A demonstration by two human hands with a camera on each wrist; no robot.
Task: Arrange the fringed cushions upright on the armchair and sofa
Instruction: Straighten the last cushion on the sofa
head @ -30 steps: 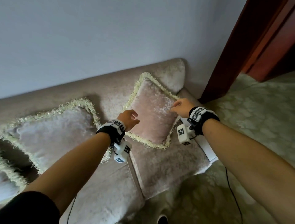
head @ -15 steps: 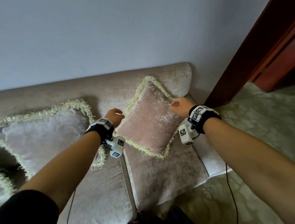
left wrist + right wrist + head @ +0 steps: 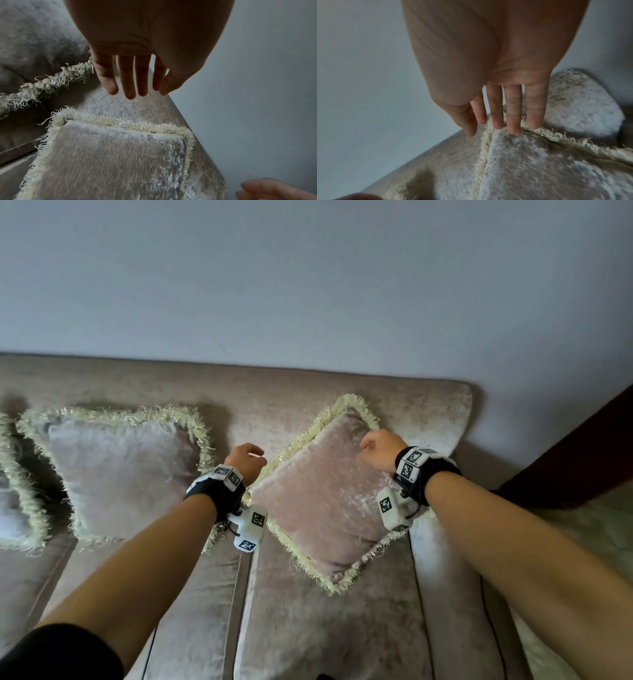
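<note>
A pink cushion (image 3: 325,498) with a cream fringe leans cornerwise against the sofa backrest (image 3: 274,392). My left hand (image 3: 251,455) hovers by its upper left edge. In the left wrist view its fingers (image 3: 130,81) hang straight above the cushion (image 3: 120,162) and hold nothing. My right hand (image 3: 370,445) is at the upper right edge. In the right wrist view its straight fingertips (image 3: 513,127) touch the cushion (image 3: 556,169) at its top fringed corner. A second fringed cushion (image 3: 123,470) leans upright to the left.
A third fringed cushion (image 3: 10,498) shows at the far left edge. The sofa's rounded end (image 3: 459,419) lies just right of my right hand, then a dark wooden door frame (image 3: 582,446) and patterned carpet (image 3: 609,529). The wall (image 3: 308,285) rises behind.
Both hands have moved up from the pink cushion's sides to its upper edges. My view has swung left, so the sofa now lies level across it.
</note>
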